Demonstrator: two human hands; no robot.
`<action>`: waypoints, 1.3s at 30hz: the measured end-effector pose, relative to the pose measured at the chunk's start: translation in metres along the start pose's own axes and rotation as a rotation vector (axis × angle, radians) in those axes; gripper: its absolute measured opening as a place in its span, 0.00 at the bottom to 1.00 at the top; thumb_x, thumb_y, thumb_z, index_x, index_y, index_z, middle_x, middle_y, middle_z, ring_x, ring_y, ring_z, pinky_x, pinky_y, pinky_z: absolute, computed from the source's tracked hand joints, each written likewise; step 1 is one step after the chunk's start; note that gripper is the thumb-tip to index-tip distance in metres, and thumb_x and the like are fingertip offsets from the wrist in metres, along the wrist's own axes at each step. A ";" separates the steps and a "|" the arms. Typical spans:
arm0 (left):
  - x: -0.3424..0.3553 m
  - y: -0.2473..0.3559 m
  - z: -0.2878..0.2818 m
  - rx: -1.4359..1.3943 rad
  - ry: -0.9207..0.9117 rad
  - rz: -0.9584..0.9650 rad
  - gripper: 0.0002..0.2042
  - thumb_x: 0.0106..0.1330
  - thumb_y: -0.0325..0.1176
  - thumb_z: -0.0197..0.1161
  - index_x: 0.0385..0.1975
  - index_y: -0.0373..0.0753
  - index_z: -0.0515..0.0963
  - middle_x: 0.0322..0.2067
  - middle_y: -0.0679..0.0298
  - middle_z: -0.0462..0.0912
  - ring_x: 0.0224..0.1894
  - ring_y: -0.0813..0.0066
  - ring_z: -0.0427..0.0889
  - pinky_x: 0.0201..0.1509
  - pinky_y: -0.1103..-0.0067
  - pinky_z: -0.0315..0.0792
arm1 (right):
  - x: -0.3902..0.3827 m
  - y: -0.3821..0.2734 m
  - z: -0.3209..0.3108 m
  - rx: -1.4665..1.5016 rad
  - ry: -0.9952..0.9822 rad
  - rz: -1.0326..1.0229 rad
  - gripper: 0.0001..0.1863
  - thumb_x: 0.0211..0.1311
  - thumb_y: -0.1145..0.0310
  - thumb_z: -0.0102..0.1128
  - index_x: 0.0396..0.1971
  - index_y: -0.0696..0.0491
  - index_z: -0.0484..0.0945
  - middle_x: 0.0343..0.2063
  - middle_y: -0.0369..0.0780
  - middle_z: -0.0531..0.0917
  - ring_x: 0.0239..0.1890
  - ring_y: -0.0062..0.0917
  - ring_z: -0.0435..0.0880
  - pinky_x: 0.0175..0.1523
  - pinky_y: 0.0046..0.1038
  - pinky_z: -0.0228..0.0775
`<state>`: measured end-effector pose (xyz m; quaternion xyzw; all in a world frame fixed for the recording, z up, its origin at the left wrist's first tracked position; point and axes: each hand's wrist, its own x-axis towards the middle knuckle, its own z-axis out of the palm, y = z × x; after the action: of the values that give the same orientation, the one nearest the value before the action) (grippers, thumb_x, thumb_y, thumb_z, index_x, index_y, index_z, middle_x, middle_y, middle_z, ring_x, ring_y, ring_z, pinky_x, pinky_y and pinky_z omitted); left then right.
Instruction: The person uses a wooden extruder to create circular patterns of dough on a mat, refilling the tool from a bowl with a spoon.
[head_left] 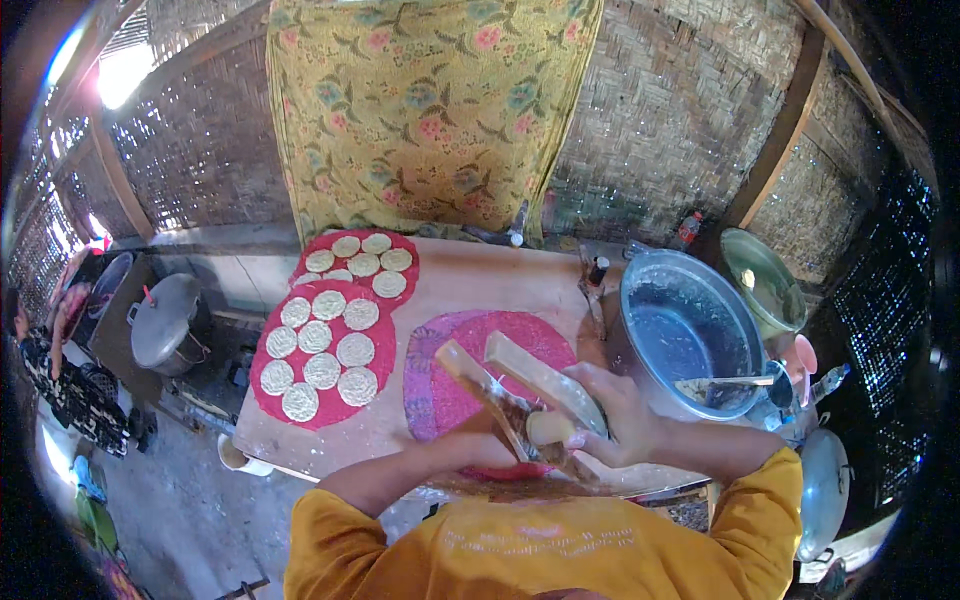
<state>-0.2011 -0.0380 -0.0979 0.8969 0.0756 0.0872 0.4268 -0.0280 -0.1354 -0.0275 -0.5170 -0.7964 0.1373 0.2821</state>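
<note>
Our right fingers wrap the wooden press; we cannot tell what our left hand grips; tilting could drop the pale dough.

The two-armed press near the middle looks like worn, matt wood; the dough rounds at left are rough and ridged, on matt pink mats. The table top looks smooth and dull. At right, a basin of glossy plastic; farther left, a metal pot with a dull sheen; far off, soft cloth against rough woven matting
</note>
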 end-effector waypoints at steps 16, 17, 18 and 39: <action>0.033 -0.122 -0.017 -0.254 0.386 0.244 0.18 0.50 0.26 0.61 0.43 0.43 0.76 0.46 0.60 0.77 0.48 0.59 0.74 0.51 0.69 0.67 | -0.093 0.102 0.066 1.813 -0.175 0.325 0.43 0.49 0.43 0.58 0.57 0.60 0.59 0.48 0.53 0.71 0.51 0.43 0.72 0.52 0.37 0.67; 0.034 -0.133 -0.008 -0.264 0.382 0.237 0.18 0.50 0.26 0.61 0.43 0.43 0.76 0.46 0.60 0.77 0.48 0.59 0.74 0.51 0.69 0.67 | -0.097 0.107 0.064 1.833 -0.127 0.311 0.43 0.49 0.43 0.58 0.57 0.60 0.59 0.48 0.53 0.71 0.51 0.43 0.72 0.52 0.37 0.67; 0.034 -0.154 0.006 0.166 0.401 0.098 0.15 0.50 0.27 0.61 0.40 0.46 0.78 0.49 0.60 0.75 0.52 0.58 0.71 0.55 0.64 0.63 | -0.101 0.109 0.065 1.863 -0.067 0.286 0.44 0.49 0.42 0.58 0.57 0.60 0.59 0.48 0.53 0.71 0.51 0.43 0.72 0.52 0.36 0.67; -0.103 -0.144 0.039 0.699 0.248 -0.338 0.14 0.50 0.30 0.59 0.38 0.53 0.81 0.58 0.62 0.66 0.61 0.52 0.59 0.63 0.56 0.53 | -0.072 0.129 0.084 1.999 -0.014 0.341 0.51 0.45 0.34 0.55 0.59 0.60 0.54 0.50 0.54 0.69 0.53 0.43 0.70 0.50 0.34 0.70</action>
<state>-0.3016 0.0009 -0.2439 0.9456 0.2978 0.0927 0.0924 0.0406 -0.1390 -0.1831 -0.1500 -0.2339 0.7823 0.5575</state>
